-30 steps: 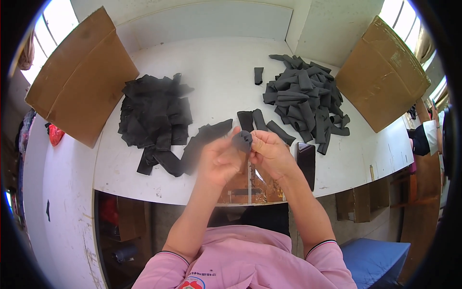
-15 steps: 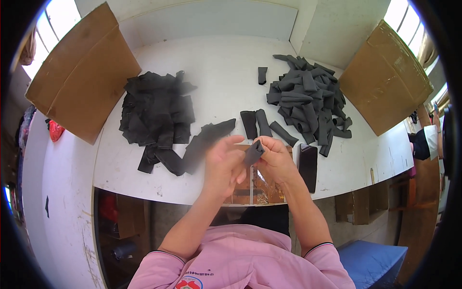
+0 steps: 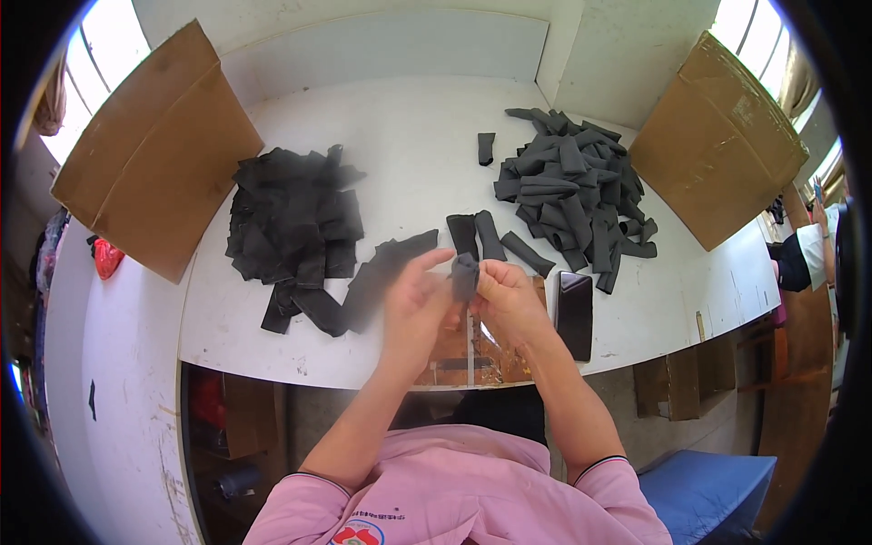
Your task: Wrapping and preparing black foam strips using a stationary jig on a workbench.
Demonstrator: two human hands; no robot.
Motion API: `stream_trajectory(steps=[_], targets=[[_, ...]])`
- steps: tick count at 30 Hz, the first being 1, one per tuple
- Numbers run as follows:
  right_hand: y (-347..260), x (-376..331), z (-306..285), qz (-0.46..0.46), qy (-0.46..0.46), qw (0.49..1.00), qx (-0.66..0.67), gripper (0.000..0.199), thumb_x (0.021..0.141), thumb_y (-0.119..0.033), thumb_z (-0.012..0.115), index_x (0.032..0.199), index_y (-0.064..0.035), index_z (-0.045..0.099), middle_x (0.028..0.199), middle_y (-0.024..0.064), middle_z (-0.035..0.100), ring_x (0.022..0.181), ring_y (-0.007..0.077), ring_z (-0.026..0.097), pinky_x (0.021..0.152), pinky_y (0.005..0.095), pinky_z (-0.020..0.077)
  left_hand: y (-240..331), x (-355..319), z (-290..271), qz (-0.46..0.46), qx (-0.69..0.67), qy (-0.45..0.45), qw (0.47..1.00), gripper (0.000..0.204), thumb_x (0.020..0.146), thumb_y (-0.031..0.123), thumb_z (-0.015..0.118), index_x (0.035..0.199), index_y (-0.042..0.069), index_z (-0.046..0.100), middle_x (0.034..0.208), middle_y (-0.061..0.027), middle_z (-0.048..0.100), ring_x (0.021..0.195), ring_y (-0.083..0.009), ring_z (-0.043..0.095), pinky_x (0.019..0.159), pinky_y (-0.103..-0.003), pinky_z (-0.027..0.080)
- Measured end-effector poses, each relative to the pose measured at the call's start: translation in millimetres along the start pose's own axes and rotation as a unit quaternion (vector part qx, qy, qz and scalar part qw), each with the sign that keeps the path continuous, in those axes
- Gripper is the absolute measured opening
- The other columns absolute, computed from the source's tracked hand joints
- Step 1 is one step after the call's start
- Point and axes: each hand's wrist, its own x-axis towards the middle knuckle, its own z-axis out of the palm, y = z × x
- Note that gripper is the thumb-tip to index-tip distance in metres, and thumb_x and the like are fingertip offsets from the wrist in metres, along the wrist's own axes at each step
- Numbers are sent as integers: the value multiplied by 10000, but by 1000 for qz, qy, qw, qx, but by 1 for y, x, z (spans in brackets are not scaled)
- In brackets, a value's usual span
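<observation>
My left hand (image 3: 416,304) and my right hand (image 3: 507,300) meet above the near edge of the white table (image 3: 400,154). Between their fingertips they pinch one small dark grey fabric piece (image 3: 464,275), held upright. The left hand is blurred. A flat heap of black fabric pieces (image 3: 295,227) lies to the left. A pile of rolled dark grey pieces (image 3: 572,195) lies to the right. Three rolled pieces (image 3: 486,234) rest just beyond my hands.
A black phone (image 3: 574,313) lies flat by my right hand. Open cardboard boxes stand at the left (image 3: 154,154) and at the right (image 3: 718,136). One lone rolled piece (image 3: 486,148) lies farther back. A person's sleeve (image 3: 804,259) shows at the right rim.
Both hands have stayed over the near table edge, working the small grey piece; it now stands upright between the fingertips. The left hand keeps moving. The piles are unchanged.
</observation>
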Motion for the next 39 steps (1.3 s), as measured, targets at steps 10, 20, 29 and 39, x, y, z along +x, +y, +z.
stream_trajectory(steps=[10,20,29,39], targets=[[-68,-28,25,-258,41,851,-456,159,674,-114,609,750,1,530,711,68,516,639,169,509,539,285,415,12,1,3,222,176,2,959,66,805,3,541,860,-21,569,903,-41,548,787,-85,489,705,-204,396],[-29,-15,8,-287,-16,778,-559,112,758,-115,569,774,-4,565,636,129,524,583,315,517,509,358,406,-12,9,-1,175,182,25,967,63,767,16,520,818,9,557,768,-81,556,704,-173,541,642,-261,413],[-7,-9,2,-305,-9,831,-466,186,748,-214,585,743,-28,584,648,112,546,613,293,529,559,373,422,8,11,-11,271,379,-7,885,80,725,18,550,805,6,549,736,-117,511,650,-265,527,568,-299,419],[-15,-13,9,-319,9,771,-551,192,733,-224,605,724,-34,576,624,81,544,591,258,539,514,360,428,-14,12,-12,115,207,31,971,95,787,47,521,855,7,575,771,-60,570,691,-117,545,619,-256,431]])
